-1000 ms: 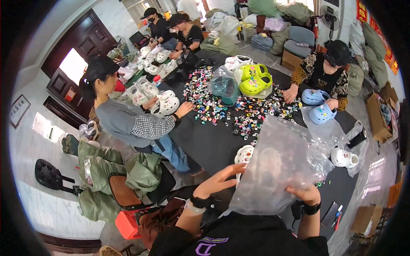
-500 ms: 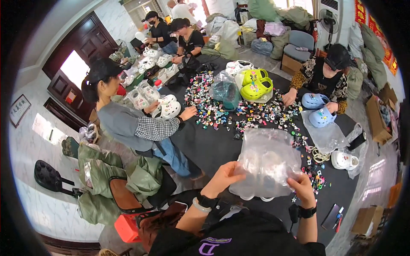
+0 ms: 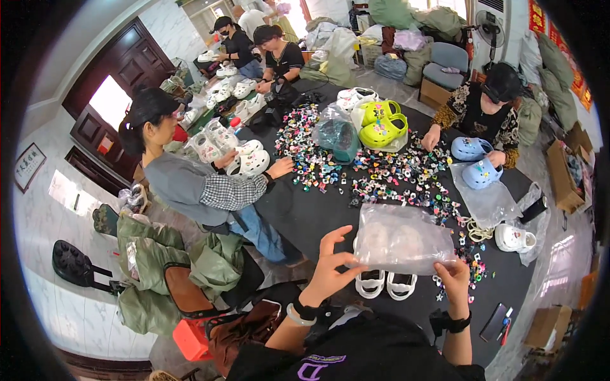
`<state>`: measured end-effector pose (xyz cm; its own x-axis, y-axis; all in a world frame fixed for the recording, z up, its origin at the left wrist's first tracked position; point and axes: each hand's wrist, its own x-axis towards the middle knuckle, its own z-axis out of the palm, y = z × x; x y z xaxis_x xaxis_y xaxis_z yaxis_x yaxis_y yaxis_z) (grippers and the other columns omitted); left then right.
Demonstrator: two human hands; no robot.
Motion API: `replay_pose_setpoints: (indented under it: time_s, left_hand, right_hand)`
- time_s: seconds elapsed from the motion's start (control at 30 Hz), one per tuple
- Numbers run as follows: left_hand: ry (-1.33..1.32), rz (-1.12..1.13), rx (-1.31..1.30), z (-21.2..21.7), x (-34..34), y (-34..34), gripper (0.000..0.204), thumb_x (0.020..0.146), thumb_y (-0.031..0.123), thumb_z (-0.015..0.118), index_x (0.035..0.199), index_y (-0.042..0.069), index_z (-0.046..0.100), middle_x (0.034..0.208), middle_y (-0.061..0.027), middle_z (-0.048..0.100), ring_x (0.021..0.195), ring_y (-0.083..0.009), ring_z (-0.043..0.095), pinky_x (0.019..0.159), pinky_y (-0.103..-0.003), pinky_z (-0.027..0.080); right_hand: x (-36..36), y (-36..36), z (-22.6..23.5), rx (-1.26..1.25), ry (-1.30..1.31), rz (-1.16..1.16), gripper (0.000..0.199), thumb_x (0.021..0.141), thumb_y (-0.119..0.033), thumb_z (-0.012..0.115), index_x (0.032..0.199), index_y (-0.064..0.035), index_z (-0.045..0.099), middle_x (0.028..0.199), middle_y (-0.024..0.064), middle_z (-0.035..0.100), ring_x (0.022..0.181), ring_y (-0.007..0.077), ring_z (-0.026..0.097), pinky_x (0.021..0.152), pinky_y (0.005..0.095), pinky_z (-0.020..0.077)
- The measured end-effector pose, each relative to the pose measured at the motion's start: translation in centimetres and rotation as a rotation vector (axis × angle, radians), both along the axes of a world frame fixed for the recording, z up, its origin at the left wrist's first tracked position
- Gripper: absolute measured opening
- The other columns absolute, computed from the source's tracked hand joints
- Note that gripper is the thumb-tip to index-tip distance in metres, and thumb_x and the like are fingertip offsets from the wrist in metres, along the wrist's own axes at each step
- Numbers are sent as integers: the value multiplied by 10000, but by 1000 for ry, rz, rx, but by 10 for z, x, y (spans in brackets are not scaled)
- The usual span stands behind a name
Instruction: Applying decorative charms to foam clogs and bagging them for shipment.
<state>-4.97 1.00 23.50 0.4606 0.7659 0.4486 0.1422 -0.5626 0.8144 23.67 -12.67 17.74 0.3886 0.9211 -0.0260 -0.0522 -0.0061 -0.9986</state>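
Note:
A clear plastic bag (image 3: 406, 244) is stretched between my two hands over the near part of the table. My left hand (image 3: 332, 270) pinches its lower left edge between thumb and a finger, with the index finger raised. Closed on the lower right corner is my right hand (image 3: 455, 279). Beneath the bag sits a pair of white clogs (image 3: 401, 287); their strapped heel ends show below its edge, and the rest is blurred behind the plastic or hidden.
Colourful shoe charms (image 3: 400, 168) cover the middle of the black table (image 3: 305, 219). Beyond lie green clogs (image 3: 383, 130), blue clogs (image 3: 481, 174) handled by a person at right, and one white clog (image 3: 513, 238). Another person (image 3: 184, 165) stands at left. A phone (image 3: 492, 322) lies near right.
The bag has tipped and drawn away from me, so it looks shorter and the clogs' heel ends now show. My left hand has spread its fingers and shifted slightly left.

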Motion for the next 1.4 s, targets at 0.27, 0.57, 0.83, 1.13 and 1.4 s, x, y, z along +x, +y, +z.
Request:
replay_pose_setpoints:
  time_s: [0.27,0.57,0.83,1.13,1.4]
  left_hand:
    - [-40,-324,237,16,-2,2,214,657,34,780,832,57,659,1139,-127,618,1186,-318,505,1055,-469,285]
    - [-88,-488,-339,0,7,-12,530,727,36,759,1200,3,522,1168,-133,580,1100,-214,547,961,-353,394]
    - [-25,-361,-518,2,15,2,646,796,17,693,1347,-13,356,1229,-70,521,1115,-148,496,955,-311,392]
    - [-109,-231,-675,-25,4,5,789,795,-8,678,1439,14,222,1317,-79,454,1174,-161,466,971,-317,399]
    - [-358,-60,-745,-48,-8,18,637,806,-37,647,1295,77,256,1116,-153,592,900,-186,614,786,-301,504]
  right_hand:
    - [-7,-3,54,368,-531,-346,155,713,-127,729,761,-44,607,1329,155,440,1236,250,414,1007,419,301]
    - [-2,-43,36,363,60,-114,777,683,-325,820,1293,-40,430,1345,127,430,1211,251,463,1031,441,340]
    - [-17,-9,57,-74,123,-63,889,771,-8,682,1465,-59,130,1191,135,543,1051,198,567,807,283,486]
    - [-31,-4,-2,-20,567,107,720,769,-199,739,1347,16,368,1178,108,572,1082,197,555,936,348,435]
    - [-36,36,-16,-35,426,-89,442,816,-7,651,1233,4,503,1056,46,616,933,131,588,822,256,469]
